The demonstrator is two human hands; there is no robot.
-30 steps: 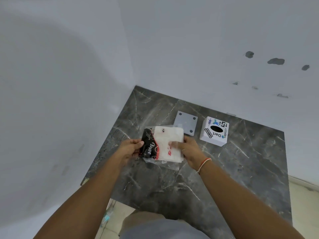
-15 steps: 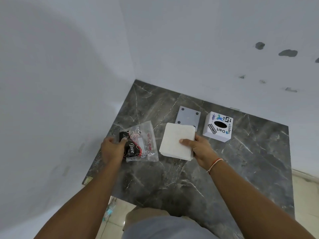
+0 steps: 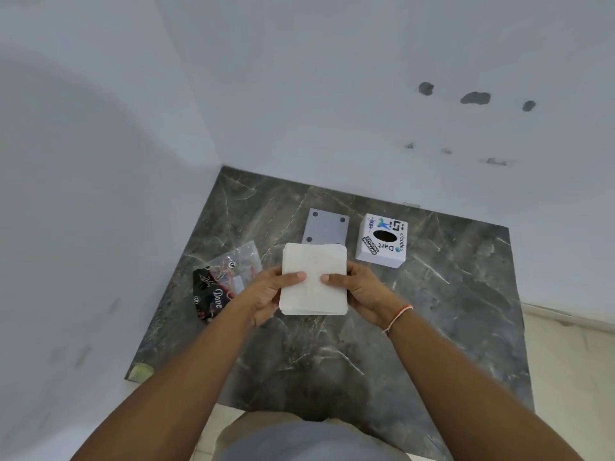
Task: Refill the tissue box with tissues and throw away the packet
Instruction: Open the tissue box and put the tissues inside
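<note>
The tissues (image 3: 312, 281) are clamped by both hands' fingers (image 3: 293, 277); sheets could be spilled before the box (image 3: 381, 240) at 1 o'clock is reached.

The white stack of tissues (image 3: 313, 281) covers the near edge of the grey plate (image 3: 325, 229) in the middle of the frame. The left hand (image 3: 266, 294) hides the right part of the packet (image 3: 221, 282). Both arms are cut off at the bottom edge. The stickers on the tissue box (image 3: 382, 241) are too small to read fully.
</note>
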